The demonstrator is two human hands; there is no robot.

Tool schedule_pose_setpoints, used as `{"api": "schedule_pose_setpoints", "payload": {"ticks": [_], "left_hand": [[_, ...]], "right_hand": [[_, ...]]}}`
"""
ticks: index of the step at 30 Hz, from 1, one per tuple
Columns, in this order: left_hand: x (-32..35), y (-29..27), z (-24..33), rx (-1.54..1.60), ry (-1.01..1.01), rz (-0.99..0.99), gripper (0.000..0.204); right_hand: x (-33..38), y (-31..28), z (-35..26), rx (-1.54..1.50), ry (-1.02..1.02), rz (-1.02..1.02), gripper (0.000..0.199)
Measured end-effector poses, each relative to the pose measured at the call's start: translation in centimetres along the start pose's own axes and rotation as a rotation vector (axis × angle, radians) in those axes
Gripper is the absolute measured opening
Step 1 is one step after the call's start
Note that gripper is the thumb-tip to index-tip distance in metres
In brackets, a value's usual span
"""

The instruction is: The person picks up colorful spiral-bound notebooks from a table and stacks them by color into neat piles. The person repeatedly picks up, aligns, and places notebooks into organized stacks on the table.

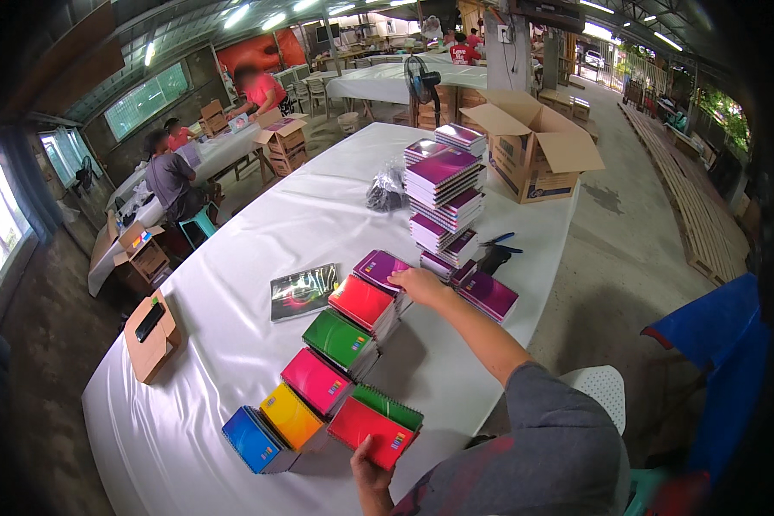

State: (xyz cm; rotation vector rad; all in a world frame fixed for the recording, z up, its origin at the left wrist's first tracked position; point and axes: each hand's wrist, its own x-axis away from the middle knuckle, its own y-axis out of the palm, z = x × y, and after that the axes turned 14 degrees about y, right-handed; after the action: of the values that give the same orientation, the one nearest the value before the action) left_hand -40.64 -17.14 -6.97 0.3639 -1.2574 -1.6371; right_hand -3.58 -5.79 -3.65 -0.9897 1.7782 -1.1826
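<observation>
My left hand [371, 467] grips a red spiral notebook [371, 427] by its near edge, with a green notebook [389, 404] under it. My right hand [419, 285] reaches to the purple notebook [381, 269] on top of the farthest stack in a row, its fingers closed at the right edge. Nearer me in that row are stacks of red [363, 301], green [341, 337], pink [318, 380], yellow [291, 415] and blue notebooks [254, 439]. The undersides of both hands are hidden.
Tall piles of purple notebooks [443, 168] stand beyond my right hand, near pliers [500, 245]. An open carton [537, 150] is at the far right; a dark-covered pack [305, 291] and a cardboard piece with a phone [150, 320] lie left. Co-workers sit and stand at another table.
</observation>
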Motion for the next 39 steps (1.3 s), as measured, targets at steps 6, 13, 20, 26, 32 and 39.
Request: {"api": "schedule_pose_setpoints", "payload": {"ticks": [6,13,20,26,32,39], "left_hand": [[1.4,2.0,0.8,0.008,0.099,-0.003,0.044],[2.4,1.4,1.4,0.106,0.139,-0.062,0.049],[4.6,-4.7,2.4,0.133,-0.034,0.012,0.025],[6.8,-6.8,4.5,0.127,0.08,0.044,0.031],[8.6,-10.5,6.2,0.267,0.111,-0.101,0.026],[13.3,-10.8,8.7,0.076,0.259,0.095,0.042]], "right_hand": [[2.9,-3.8,-3.3,-0.34,-0.166,0.517,0.034],[20.2,-7.8,-13.6,-0.355,-0.716,0.448,0.042],[27.8,-1.1,-17.7,-0.291,-0.781,-0.144,0.038],[28.4,0.3,-21.1,-0.352,-0.85,-0.186,0.035],[29.5,0.9,-24.1,-0.455,-0.954,-0.173,0.031],[25.3,-1.9,-30.0,-0.405,-0.958,-0.386,0.04]]}}
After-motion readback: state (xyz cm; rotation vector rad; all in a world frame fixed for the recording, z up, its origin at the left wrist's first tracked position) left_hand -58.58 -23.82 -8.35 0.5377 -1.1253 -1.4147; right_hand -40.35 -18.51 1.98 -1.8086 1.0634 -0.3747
